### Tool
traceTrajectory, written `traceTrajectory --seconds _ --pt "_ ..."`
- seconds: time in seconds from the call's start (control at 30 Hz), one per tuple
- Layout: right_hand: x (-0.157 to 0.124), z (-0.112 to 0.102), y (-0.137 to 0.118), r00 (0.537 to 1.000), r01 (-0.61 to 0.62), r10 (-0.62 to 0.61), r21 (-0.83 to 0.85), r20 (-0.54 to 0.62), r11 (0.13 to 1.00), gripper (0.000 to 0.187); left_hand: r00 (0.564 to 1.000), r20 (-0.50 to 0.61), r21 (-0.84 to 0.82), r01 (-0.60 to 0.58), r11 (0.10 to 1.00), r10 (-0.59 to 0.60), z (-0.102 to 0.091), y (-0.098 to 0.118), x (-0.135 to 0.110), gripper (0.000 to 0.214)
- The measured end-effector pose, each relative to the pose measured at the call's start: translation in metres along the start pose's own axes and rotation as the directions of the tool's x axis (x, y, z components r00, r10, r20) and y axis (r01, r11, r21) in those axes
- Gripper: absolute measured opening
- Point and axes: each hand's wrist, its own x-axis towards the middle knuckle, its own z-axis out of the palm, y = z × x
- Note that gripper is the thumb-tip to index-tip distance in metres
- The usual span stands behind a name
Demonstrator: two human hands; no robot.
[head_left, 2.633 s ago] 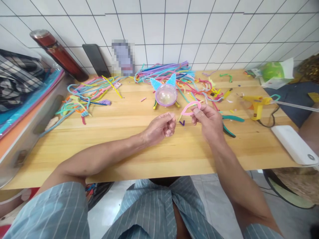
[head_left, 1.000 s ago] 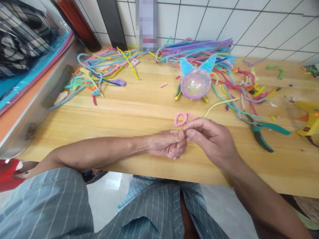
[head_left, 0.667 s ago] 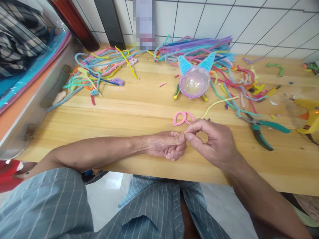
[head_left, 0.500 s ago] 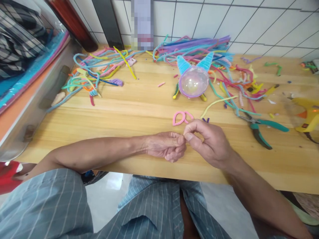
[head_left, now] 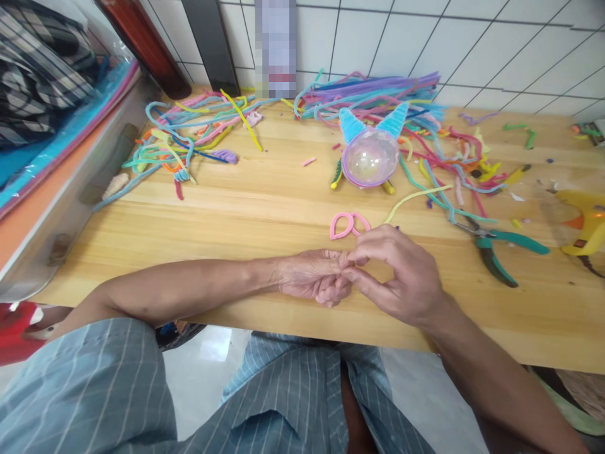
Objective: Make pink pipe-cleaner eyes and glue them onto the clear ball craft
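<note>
Over the front of the wooden table, my left hand is closed, thumb pressed on the curled fingers. My right hand meets it from the right, thumb and forefinger touching the left fingertips. Whatever lies between the fingers is too small or hidden to make out. Just beyond my hands lie pink pipe cleaner loops, partly behind my right hand. A pale yellow pipe cleaner curves away behind that hand. Further back sits a clear plastic ball with a purple rim and blue pipe cleaner ears.
Teal-handled pliers and a yellow glue gun lie at right. Tangled pipe cleaners cover the back left; a purple and blue bundle lies by the tiled wall. A clear plastic bin borders the left side.
My right thumb and forefinger have spread from a tight pinch to a wider hold around the left fingertips. My left hand has barely moved. The view has shifted slightly.
</note>
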Motion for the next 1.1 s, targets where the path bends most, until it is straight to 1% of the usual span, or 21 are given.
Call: traceTrajectory --seconds 0.17,0.33,0.47,0.53,0.67,0.83,0.97,1.1 --pt "-0.0054 0.0026 0.0011 0.997 0.072 -0.075 -0.13 -0.017 0.989 0.015 1.0 0.004 -0.015 -0.031 0.999 0.031 -0.0028 -0.0031 0.0019 0.072" --pt "-0.0072 0.0028 0.0007 0.997 0.067 -0.071 -0.194 -0.015 0.979 0.014 1.0 -0.006 -0.023 -0.024 0.999 0.024 -0.0049 -0.0047 0.002 0.067" --pt "-0.0072 0.0032 0.0 0.995 0.087 -0.093 -0.179 -0.027 0.98 0.011 0.999 -0.016 -0.008 -0.03 1.0 0.03 -0.0047 -0.0046 0.0013 0.068" --pt "-0.007 0.0036 -0.0004 0.998 0.058 -0.064 -0.169 -0.029 0.984 0.012 0.999 -0.007 -0.006 -0.043 0.999 0.043 -0.0045 -0.0049 0.0017 0.068" --pt "-0.0067 0.0037 -0.0006 1.0 0.018 -0.021 -0.148 -0.02 0.989 0.02 0.999 -0.008 -0.024 -0.049 0.999 0.049 -0.0034 -0.0047 0.0023 0.067" --pt "-0.0071 0.0036 -0.0019 1.0 0.012 -0.015 -0.127 -0.024 0.992 0.019 0.999 -0.014 -0.031 -0.052 0.998 0.052 -0.0014 -0.0027 0.0015 0.069" --pt "-0.0063 0.0048 -0.0032 0.999 -0.045 0.042 -0.087 -0.034 0.995 0.021 0.998 -0.013 -0.034 -0.056 0.998 0.055 -0.0019 -0.0028 0.0021 0.069" --pt "-0.0059 0.0037 -0.0023 0.999 -0.03 0.028 -0.131 -0.015 0.991 0.02 0.998 -0.006 -0.048 -0.059 0.997 0.059 -0.0033 -0.004 0.0018 0.067"
